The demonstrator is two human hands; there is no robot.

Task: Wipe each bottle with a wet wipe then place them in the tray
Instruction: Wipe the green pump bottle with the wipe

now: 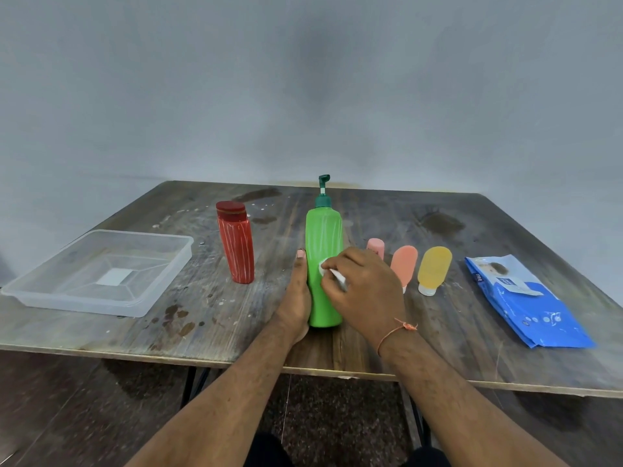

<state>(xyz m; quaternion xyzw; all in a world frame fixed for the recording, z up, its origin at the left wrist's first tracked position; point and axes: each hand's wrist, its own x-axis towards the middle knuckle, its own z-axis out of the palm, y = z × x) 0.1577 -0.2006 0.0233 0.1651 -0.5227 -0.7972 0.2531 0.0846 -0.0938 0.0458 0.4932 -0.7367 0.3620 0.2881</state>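
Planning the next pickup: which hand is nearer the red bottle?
Left. The left hand holds the green bottle on the side facing the red bottle; the right hand wipes on the far side.

The surface (387, 210) is worn, dark wood grain — scratched, flecked with pale paint spots and marked by darker stains near its far edge and front left. Behind it rises a plain grey wall (303, 79). Below the front edge, dark metal legs (188, 382) show against a brown speckled floor (67, 399).
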